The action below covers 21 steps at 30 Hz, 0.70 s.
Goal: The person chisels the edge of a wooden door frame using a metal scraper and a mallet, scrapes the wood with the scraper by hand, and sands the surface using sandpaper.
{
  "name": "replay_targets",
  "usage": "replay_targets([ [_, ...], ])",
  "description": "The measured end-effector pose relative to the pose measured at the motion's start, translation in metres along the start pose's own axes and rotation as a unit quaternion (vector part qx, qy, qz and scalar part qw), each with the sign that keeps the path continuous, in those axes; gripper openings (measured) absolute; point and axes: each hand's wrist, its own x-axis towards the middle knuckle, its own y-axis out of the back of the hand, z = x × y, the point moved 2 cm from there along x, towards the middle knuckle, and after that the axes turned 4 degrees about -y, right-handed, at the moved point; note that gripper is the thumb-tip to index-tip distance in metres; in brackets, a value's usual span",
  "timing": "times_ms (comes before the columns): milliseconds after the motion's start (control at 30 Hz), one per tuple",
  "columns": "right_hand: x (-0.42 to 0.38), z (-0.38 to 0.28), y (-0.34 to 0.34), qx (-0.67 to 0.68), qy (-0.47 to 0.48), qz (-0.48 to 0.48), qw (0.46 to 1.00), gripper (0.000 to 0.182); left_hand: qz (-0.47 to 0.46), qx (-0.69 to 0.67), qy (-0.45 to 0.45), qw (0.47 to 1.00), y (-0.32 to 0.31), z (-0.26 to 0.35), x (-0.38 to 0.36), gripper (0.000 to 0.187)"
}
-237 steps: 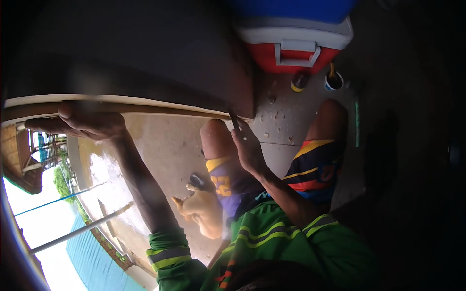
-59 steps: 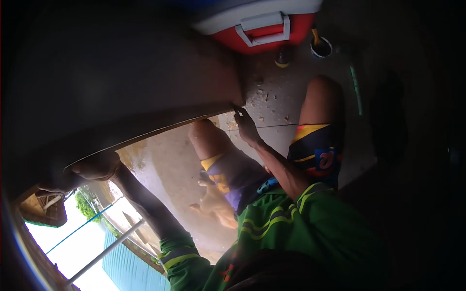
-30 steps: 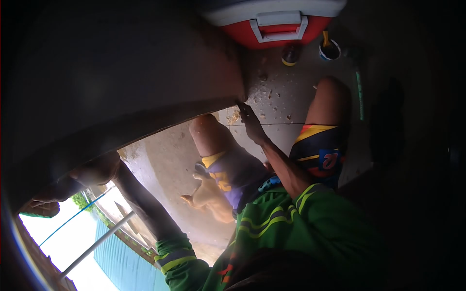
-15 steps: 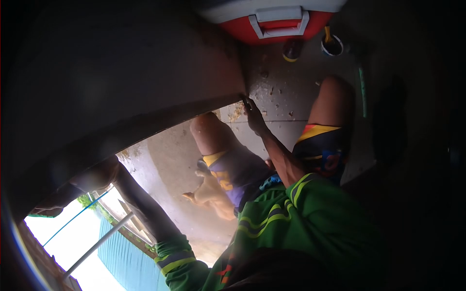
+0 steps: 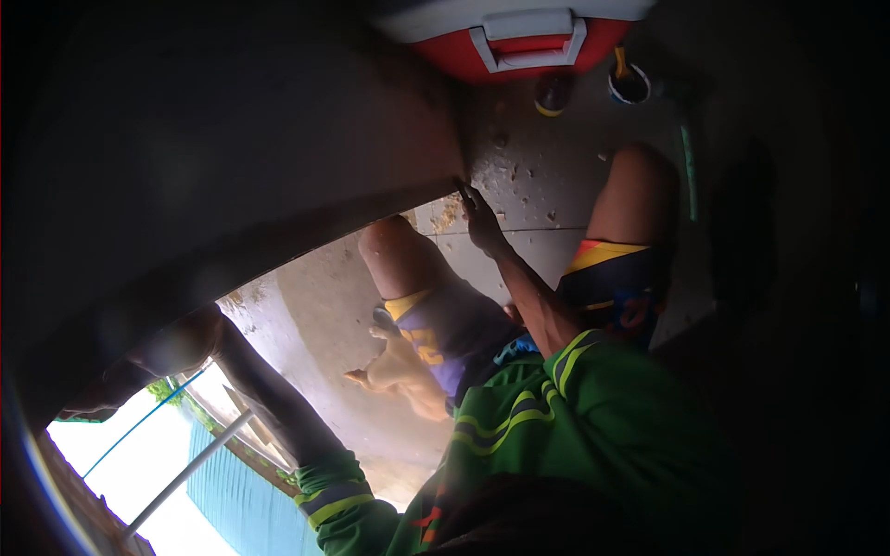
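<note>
A concrete floor (image 5: 528, 176) lies under me, grey and flecked with small chips, and bright daylight shows at the lower left past a white pole (image 5: 185, 473) and a blue roof (image 5: 236, 505). A big dark board (image 5: 232, 157) fills the upper left of the view, tilted so its lower edge runs from the lower left up to a corner near the middle.

My left hand (image 5: 171, 347) is under that lower edge at the near left, fingers curled against the board's underside and gripping it; part of the hand is in shadow. My right hand (image 5: 482, 222) is well apart from it, up at the board's right corner. It pinches a thin dark tool (image 5: 463, 192) whose tip touches the corner; I cannot tell what kind of tool it is. The fingers are closed on it.

My knees show beyond my green sleeves (image 5: 575, 408): the left knee (image 5: 385, 246) just under the board's edge, the right knee (image 5: 640, 176) further right. A tan dog (image 5: 399, 375) stands on the floor below my left thigh.

At the far edge sits a red cooler (image 5: 528, 42) with a white handle. Right of it stand a small dark jar (image 5: 552, 93) and a cup (image 5: 629, 83) with something yellow in it. A green strip (image 5: 687, 171) lies on the floor at the right.
</note>
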Motion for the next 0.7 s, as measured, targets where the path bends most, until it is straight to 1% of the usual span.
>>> replay_targets([
  [100, -0.016, -0.01, 0.002, 0.045, 0.04, -0.001, 0.998, 0.042, 0.006, 0.001, 0.004, 1.0, 0.002, -0.001, 0.002, 0.071],
  [133, -0.021, -0.012, -0.001, 0.015, 0.088, 0.031, 0.996, 0.042, 0.006, 0.001, 0.005, 1.0, 0.002, 0.001, 0.001, 0.071],
  [233, -0.002, 0.009, -0.002, 0.058, -0.113, -0.01, 0.992, 0.043, 0.004, -0.002, 0.005, 1.0, 0.003, 0.001, 0.0, 0.071],
  [267, -0.005, 0.001, 0.003, 0.061, -0.125, -0.016, 0.99, 0.043, 0.005, -0.001, 0.005, 1.0, 0.004, 0.0, 0.001, 0.071],
  [367, -0.014, 0.005, 0.0, 0.097, -0.082, -0.013, 0.992, 0.043, 0.011, -0.006, 0.004, 1.0, 0.002, 0.002, 0.003, 0.07],
  [400, -0.014, 0.009, -0.001, 0.086, -0.077, -0.004, 0.993, 0.044, 0.01, -0.01, 0.004, 1.0, 0.003, 0.003, 0.003, 0.07],
  [467, 0.007, 0.04, -0.007, 0.05, -0.06, 0.013, 0.997, 0.044, 0.009, -0.016, 0.003, 1.0, 0.002, 0.002, 0.005, 0.07],
  [533, 0.004, 0.025, -0.001, 0.073, -0.09, -0.003, 0.993, 0.044, 0.008, -0.018, 0.005, 1.0, 0.003, 0.002, 0.007, 0.07],
  [633, -0.024, -0.007, 0.0, 0.088, -0.047, -0.003, 0.995, 0.044, 0.015, -0.019, 0.004, 1.0, 0.007, 0.002, 0.009, 0.069],
  [667, -0.026, -0.008, -0.001, 0.082, -0.096, -0.01, 0.992, 0.044, 0.013, -0.024, 0.005, 1.0, 0.004, 0.002, 0.009, 0.069],
  [700, -0.018, 0.007, -0.003, 0.065, -0.083, 0.006, 0.994, 0.044, 0.014, -0.025, 0.003, 1.0, 0.006, 0.002, 0.009, 0.069],
])
